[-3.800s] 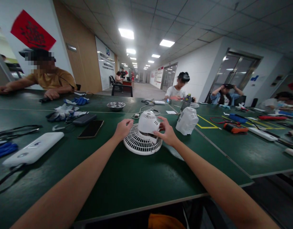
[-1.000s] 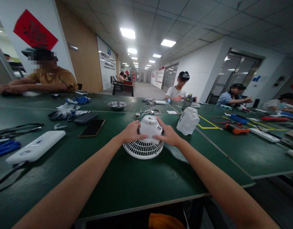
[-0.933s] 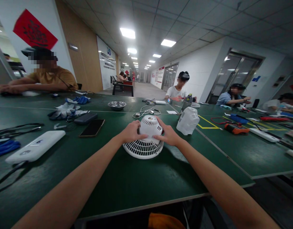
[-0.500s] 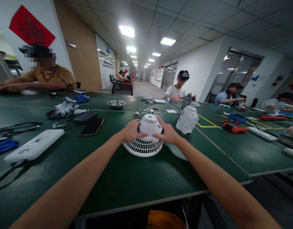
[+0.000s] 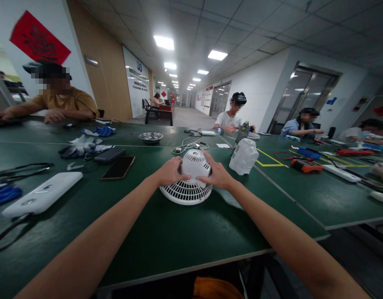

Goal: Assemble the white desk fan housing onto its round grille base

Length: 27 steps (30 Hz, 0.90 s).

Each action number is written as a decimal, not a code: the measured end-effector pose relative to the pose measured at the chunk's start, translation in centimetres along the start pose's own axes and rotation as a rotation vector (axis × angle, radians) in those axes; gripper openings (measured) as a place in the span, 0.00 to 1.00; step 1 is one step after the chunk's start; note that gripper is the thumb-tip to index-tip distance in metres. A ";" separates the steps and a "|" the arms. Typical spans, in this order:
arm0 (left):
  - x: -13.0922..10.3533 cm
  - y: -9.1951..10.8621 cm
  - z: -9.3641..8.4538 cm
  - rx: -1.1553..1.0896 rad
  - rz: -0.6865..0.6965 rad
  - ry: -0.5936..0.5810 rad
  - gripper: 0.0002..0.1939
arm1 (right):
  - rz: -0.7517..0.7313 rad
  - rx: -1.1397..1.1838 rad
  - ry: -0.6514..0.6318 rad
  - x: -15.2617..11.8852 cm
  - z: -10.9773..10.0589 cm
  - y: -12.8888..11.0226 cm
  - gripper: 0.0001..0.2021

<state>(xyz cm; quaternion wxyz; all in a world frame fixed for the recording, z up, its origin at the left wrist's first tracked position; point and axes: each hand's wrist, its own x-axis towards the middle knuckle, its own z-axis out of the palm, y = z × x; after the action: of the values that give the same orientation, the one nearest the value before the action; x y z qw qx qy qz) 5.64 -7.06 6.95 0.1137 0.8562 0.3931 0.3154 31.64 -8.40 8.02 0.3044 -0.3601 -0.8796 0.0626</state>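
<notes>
Lit ceiling panels (image 5: 217, 55) top white walls (image 5: 256, 81) and grey floor (image 5: 191, 116).

Wht dk-slotted domed cover (image 5: 196, 165) in grip; wht radial-ribbed grille (image 5: 185, 196) under grip; plain green tabletop (image 5: 191, 234) all round; wht vented casing (image 5: 244, 155) just R of grip; yel. lines (image 5: 271, 165) farther R; orange/blk meter (image 5: 306, 166) past them; blk phone (image 5: 118, 168) L of grip; wht power bank (image 5: 45, 193) farther L.
</notes>
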 end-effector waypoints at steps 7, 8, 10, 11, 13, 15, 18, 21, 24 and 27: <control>-0.3 0.2 0.2 -0.110 0.001 0.007 0.45 | 0.065 0.024 -0.047 -0.2 -0.7 -1.2 0.48; -0.3 0.4 0.3 -0.119 0.010 -0.005 0.50 | 0.055 0.066 -0.055 -0.3 -0.8 -1.2 0.47; -0.4 0.9 0.5 -0.126 0.032 -0.018 0.59 | 0.034 0.137 -0.079 -0.4 -0.9 -1.1 0.46; -0.4 1.2 0.6 -0.129 0.040 -0.016 0.63 | 0.024 0.167 -0.092 -0.5 -0.9 -1.1 0.46; -0.4 1.7 0.8 -0.143 0.047 -0.009 0.67 | 0.013 0.218 -0.117 -0.5 -0.9 -1.1 0.47; -0.5 2.2 0.7 -0.163 0.051 -0.012 0.68 | 0.014 0.254 -0.144 -0.5 -1.0 -1.3 0.48; -0.7 2.7 0.1 -0.184 0.067 -0.031 0.66 | 0.023 0.291 -0.179 -0.4 -1.2 -1.6 0.49; -0.9 3.0 -0.5 -0.185 0.066 -0.055 0.65 | 0.034 0.327 -0.191 -0.4 -1.2 -1.6 0.49; -0.8 3.2 -0.5 -0.169 0.059 -0.040 0.64 | 0.049 0.357 -0.179 -0.4 -0.9 -1.3 0.49; -0.7 3.2 -0.3 -0.159 0.048 -0.013 0.62 | 0.056 0.371 -0.181 -0.4 -0.8 -1.1 0.47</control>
<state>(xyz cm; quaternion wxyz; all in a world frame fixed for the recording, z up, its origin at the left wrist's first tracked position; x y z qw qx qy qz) 7.04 -9.68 8.28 0.1765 0.8555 0.3456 0.3428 31.66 -9.55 8.81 0.2833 -0.3153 -0.8663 0.2642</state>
